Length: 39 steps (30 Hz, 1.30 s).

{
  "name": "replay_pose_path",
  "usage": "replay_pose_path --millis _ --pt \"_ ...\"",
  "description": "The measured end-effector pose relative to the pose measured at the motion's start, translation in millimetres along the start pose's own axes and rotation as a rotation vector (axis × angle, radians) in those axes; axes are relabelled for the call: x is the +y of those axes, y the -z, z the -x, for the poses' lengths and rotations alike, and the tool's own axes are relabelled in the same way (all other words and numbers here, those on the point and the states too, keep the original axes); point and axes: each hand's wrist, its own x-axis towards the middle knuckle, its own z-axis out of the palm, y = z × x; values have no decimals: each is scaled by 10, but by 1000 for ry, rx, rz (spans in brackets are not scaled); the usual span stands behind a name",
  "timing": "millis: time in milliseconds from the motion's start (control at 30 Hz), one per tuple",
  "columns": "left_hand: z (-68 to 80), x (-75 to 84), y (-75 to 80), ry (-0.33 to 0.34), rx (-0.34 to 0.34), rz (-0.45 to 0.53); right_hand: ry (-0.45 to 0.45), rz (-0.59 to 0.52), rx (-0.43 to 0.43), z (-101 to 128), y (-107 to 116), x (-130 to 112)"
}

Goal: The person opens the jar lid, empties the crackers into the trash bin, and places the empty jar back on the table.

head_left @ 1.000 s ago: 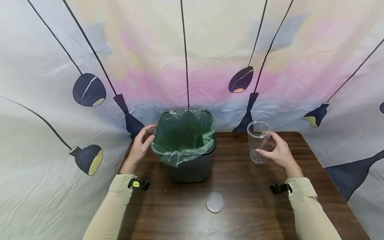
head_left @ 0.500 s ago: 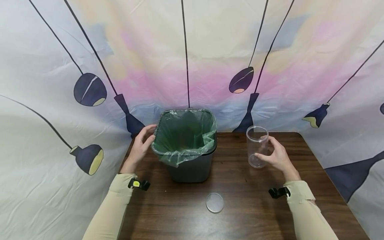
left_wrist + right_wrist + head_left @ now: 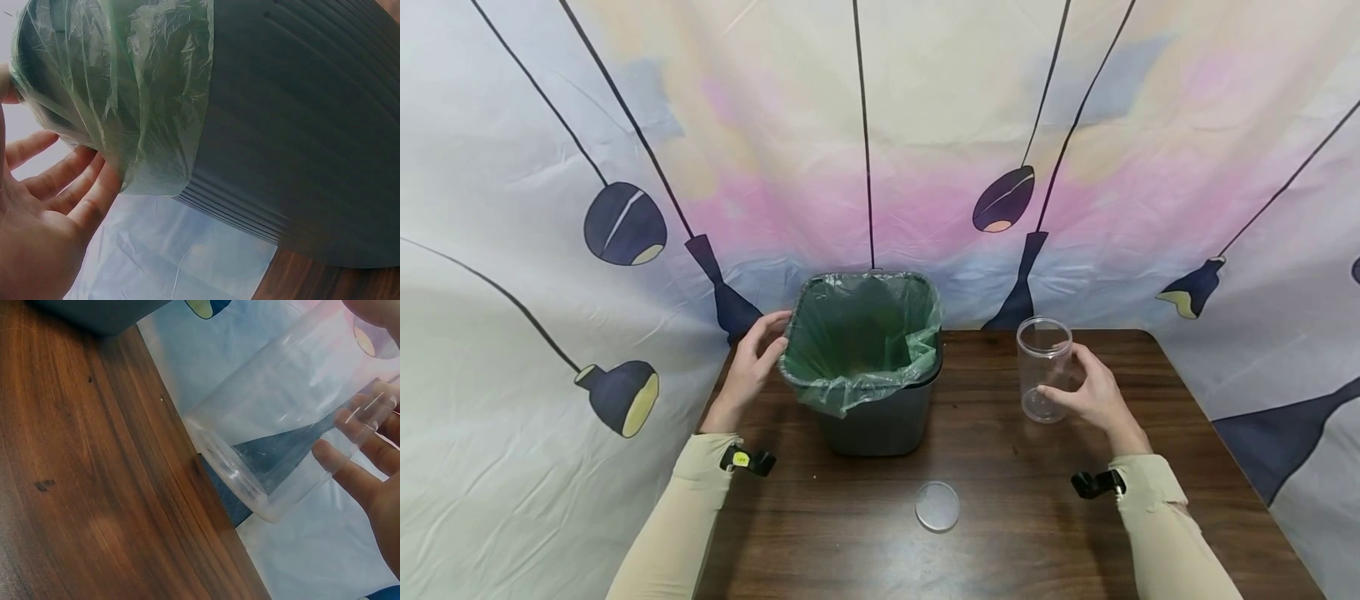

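My right hand (image 3: 1084,390) grips an upright clear plastic jar (image 3: 1043,367) with no lid, right of the bin; its base is at or just above the wooden table (image 3: 1000,492). In the right wrist view the jar (image 3: 281,425) lies across my fingers (image 3: 350,469). My left hand (image 3: 752,367) rests with straight fingers against the left rim of a dark grey bin (image 3: 880,421) lined with a green plastic bag (image 3: 857,333). The left wrist view shows my fingers (image 3: 69,187) touching the bag (image 3: 144,94) on the bin wall (image 3: 300,125).
A round clear lid (image 3: 937,506) lies flat on the table in front of the bin, between my forearms. A printed cloth backdrop (image 3: 880,125) hangs close behind and beside the table. The table's right edge (image 3: 1225,450) is near my right arm.
My right hand has lowered the jar and drawn it slightly toward me. The left hand and the bin have stayed put.
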Motion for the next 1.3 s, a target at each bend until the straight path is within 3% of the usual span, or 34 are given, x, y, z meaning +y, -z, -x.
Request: replay_pose_path --millis 133,367,433,900,1167,1300 --pt "-1 -4 4 2 0 0 -24 12 -21 16 3 -1" --pt "-21 -351 42 -28 19 13 -45 14 -40 30 -5 3" --pt "-21 -352 43 -25 19 12 -50 14 -41 33 -15 17" --pt "-12 -308 37 -4 16 2 -81 13 -32 79 -107 486" --pt "-1 -3 2 13 -3 -8 -81 11 -34 99 -129 533" --pt "-6 28 -1 13 -1 -3 -75 24 -36 100 -136 543"
